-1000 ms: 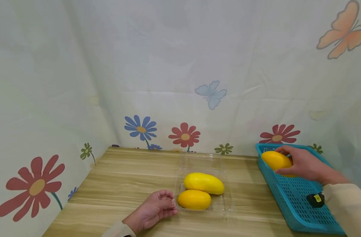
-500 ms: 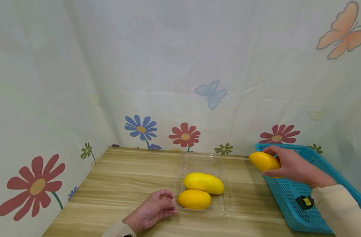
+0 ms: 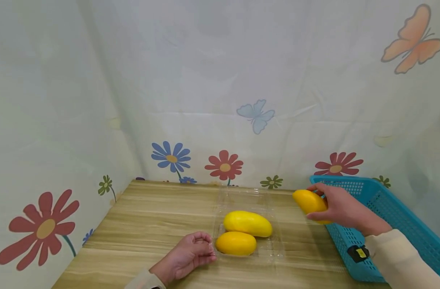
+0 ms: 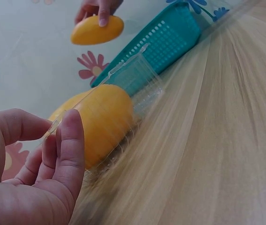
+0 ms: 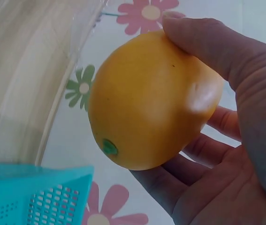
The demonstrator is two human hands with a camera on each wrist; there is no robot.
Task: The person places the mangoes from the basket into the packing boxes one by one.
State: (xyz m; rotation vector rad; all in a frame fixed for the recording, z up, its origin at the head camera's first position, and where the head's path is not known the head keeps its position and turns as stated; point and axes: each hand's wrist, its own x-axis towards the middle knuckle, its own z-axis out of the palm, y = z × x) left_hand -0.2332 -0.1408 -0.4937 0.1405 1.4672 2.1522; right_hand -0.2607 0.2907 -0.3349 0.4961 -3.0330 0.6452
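Observation:
My right hand grips a yellow mango, thumb on one side and fingers on the other. It is raised left of the blue basket's far end; a small green stem spot shows in the right wrist view. A clear plastic clamshell box lies on the table with its lid folded back. Inside it are two more mangoes, a brighter yellow one behind and a deeper yellow one in front. My left hand pinches the box's left rim between thumb and fingers.
A blue perforated basket stands at the right of the wooden table, partly hidden under my right forearm. Behind the table hangs a pale curtain printed with flowers and butterflies. A black device is on my right wrist.
The right hand has carried the mango leftward from over the basket, past its left edge toward the clear box. My left hand and the two mangoes in the box have stayed put.

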